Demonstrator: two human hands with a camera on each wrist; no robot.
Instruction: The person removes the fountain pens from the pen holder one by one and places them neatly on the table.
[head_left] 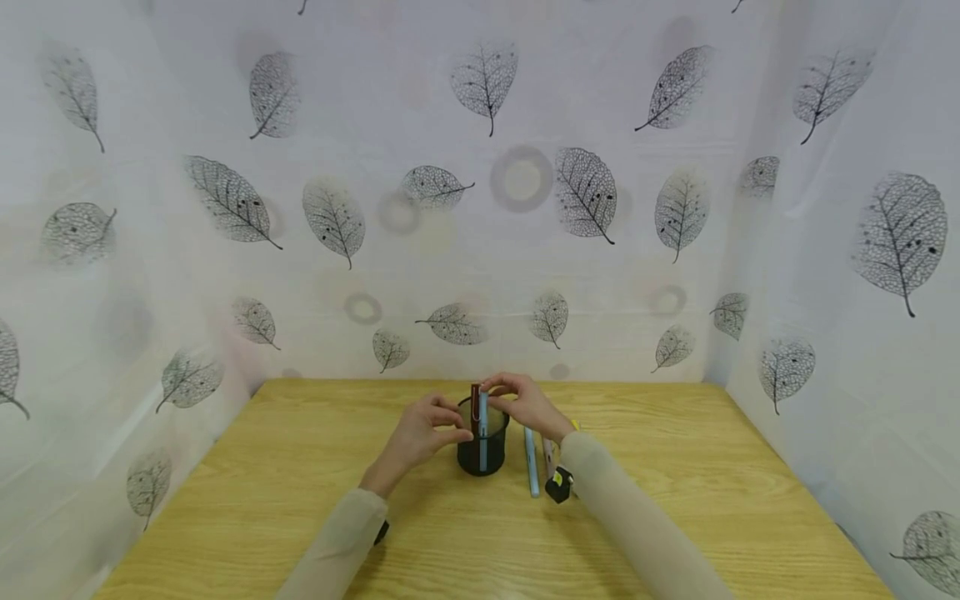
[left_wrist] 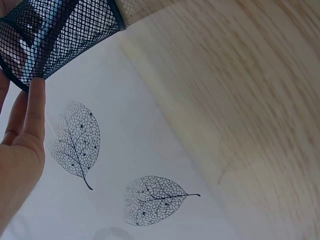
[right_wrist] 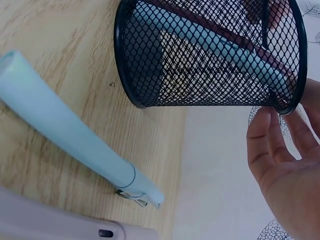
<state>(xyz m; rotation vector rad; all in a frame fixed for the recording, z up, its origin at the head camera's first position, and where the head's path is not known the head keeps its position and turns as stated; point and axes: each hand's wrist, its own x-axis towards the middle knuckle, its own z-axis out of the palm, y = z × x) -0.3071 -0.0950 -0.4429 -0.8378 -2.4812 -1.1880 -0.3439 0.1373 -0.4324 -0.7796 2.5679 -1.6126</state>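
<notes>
From the head view, here's the black mesh pen cup on the wood-grain table, two pens upright in it: a dark-red capped pen and a light-blue capped pen. The left hand is at the cup's left, thumb and loosely bent fingers against the rim. The right hand comes in above the cup's right side, fingertips right at the light-blue pen's top; whether they pinch it, I can't tell.

Just right of the cup lie a second light-blue pen and a pinkish pen, with something yellow half hidden by the wrist.

Over to the left wrist: fairly straight fingers touch the mesh near the cup's rim, no firm grip to be seen.

Now the right wrist: both standing pens show through the cup's mesh, slanting, while the right fingertips vanish behind its rim. By my count, two pens are in, and the pair beside the cup is what's left outside.
</notes>
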